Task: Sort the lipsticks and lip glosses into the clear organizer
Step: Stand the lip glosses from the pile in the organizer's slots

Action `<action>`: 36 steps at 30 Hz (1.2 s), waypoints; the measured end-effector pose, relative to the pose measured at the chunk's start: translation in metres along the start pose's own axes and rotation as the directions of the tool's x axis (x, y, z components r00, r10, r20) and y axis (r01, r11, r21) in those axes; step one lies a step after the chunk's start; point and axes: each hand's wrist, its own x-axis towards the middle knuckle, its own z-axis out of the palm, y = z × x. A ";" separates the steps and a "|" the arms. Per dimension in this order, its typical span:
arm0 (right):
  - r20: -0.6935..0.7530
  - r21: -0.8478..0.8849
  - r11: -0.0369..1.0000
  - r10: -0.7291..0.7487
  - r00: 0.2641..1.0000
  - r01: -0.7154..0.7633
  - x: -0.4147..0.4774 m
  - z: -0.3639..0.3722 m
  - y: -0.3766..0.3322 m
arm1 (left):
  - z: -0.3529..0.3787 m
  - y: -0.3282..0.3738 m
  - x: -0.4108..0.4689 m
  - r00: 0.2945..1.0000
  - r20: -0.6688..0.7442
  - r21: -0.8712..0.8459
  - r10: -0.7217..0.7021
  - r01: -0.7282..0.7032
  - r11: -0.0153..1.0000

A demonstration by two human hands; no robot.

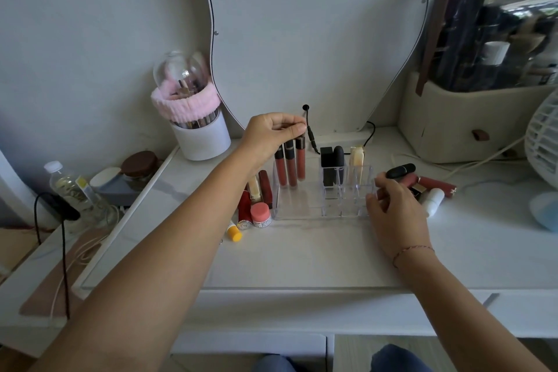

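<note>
Head view: left hand [271, 133] reaches over the far-left end of the clear organizer [302, 210] and pinches the cap of a lip gloss [300, 160] between thumb and fingertips. A top grip makes sense, since the tube goes in vertically and the bay is narrow. That gloss stands upright in the far-left bay, just beside two other glosses [290, 166], so like goes with like, tall tubes along the far side. Can't tell if its base is seated. Right hand [392, 208] sits at the organizer's right wall, fingers curled against it, probably bracing the light plastic so it doesn't slide. Whether it actually grips the wall, can't tell. Short items go in the square cells: two black lipsticks [327, 166] and a cream-gold lipstick [357, 157] in the far row, near cells look empty. Unsorted: left pile [244, 208] just beside the organizer's left wall, right pile [437, 184] beyond the right hand, both on the worktop [302, 257]. Judgement: roughly a third done. Next is to release the gloss, then pull from the left pile.
</note>
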 end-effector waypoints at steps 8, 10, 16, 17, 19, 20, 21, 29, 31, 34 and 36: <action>-0.009 0.001 1.000 0.000 1.000 0.000 0.000 0.000 -0.001 | -0.001 -0.008 -0.004 1.000 0.015 -0.008 -0.008 0.008 1.000; -0.007 -0.002 1.000 -0.002 1.000 0.002 0.000 0.000 0.000 | -0.002 -0.008 -0.003 1.000 0.015 -0.006 -0.011 0.011 1.000; -0.008 0.011 1.000 0.002 1.000 -0.002 0.000 0.001 0.000 | -0.001 -0.010 -0.002 1.000 0.015 0.024 -0.019 0.018 1.000; -0.006 0.010 1.000 0.002 1.000 -0.002 0.000 0.001 0.000 | -0.001 -0.010 -0.002 1.000 0.015 0.025 -0.018 0.017 1.000; -0.004 0.007 1.000 0.000 1.000 0.000 0.000 0.001 0.000 | -0.001 -0.011 -0.001 1.000 0.015 0.028 -0.014 0.013 1.000; -0.004 0.007 1.000 0.002 1.000 -0.002 0.000 0.001 0.000 | -0.002 -0.011 0.000 1.000 0.014 0.033 -0.011 0.010 0.999; -0.004 0.007 1.000 0.004 1.000 -0.003 0.000 0.001 0.000 | -0.002 -0.011 0.000 1.000 0.013 0.040 -0.008 0.007 0.999; -0.003 -0.004 1.000 0.002 1.000 -0.002 0.000 0.000 -0.001 | -0.001 -0.010 0.002 1.000 0.009 0.063 0.024 -0.024 0.998; -0.002 -0.001 1.000 0.002 1.000 -0.002 0.000 0.000 -0.001 | 0.000 -0.010 0.002 1.000 0.013 0.076 0.025 -0.026 0.997; -0.001 0.001 1.000 0.001 1.000 -0.001 0.000 0.000 -0.001 | -0.001 -0.011 0.002 1.000 0.014 0.096 0.027 -0.028 0.995; -0.003 -0.001 1.000 -0.001 1.000 0.001 -0.001 0.000 -0.001 | -0.001 -0.011 0.002 1.000 0.013 0.101 0.028 -0.029 0.994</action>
